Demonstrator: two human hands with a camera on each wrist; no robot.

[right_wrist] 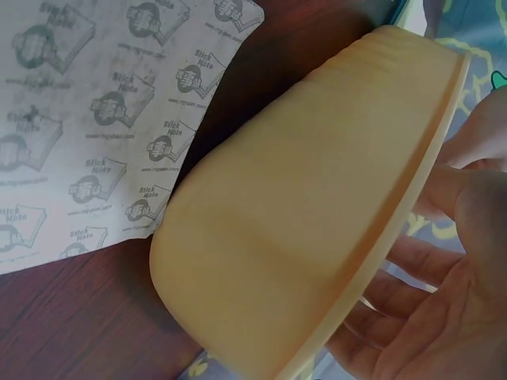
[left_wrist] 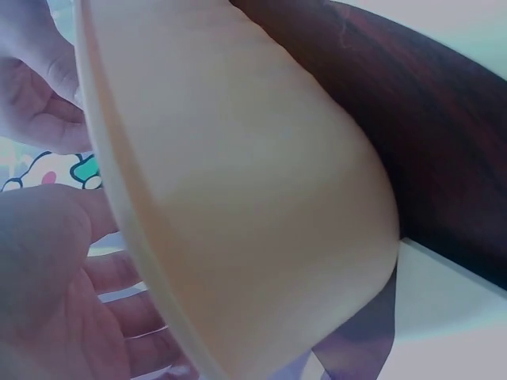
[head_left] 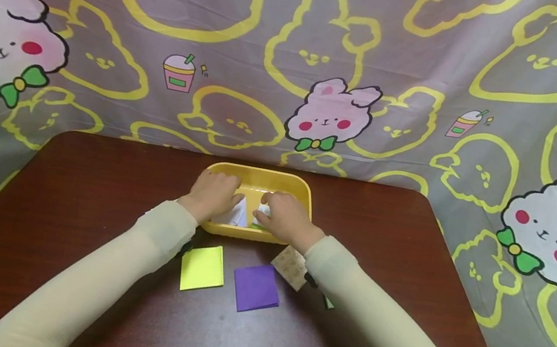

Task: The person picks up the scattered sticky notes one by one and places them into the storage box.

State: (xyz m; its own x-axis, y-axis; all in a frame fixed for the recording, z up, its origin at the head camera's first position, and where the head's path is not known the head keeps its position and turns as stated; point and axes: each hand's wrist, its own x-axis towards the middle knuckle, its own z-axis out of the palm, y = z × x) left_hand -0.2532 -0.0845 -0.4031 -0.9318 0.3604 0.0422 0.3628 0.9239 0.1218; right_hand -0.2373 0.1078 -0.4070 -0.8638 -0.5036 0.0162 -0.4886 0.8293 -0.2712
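Note:
Both hands reach into a yellow plastic basket at the far side of the table. My left hand is over its left half, thumb beside white paper pieces; its fingers look loose in the left wrist view, tips hidden by the rim. Over the right half is my right hand, thumb and forefinger beside a white piece with a green edge. Whether it pinches that piece I cannot tell. The basket's outer wall fills much of the left wrist view.
Before the basket lie a yellow note pad, a purple note pad and a brownish patterned square. A small green piece shows partly under the right forearm. A sheet printed "Stick Note" lies near the basket. A patterned curtain hangs behind.

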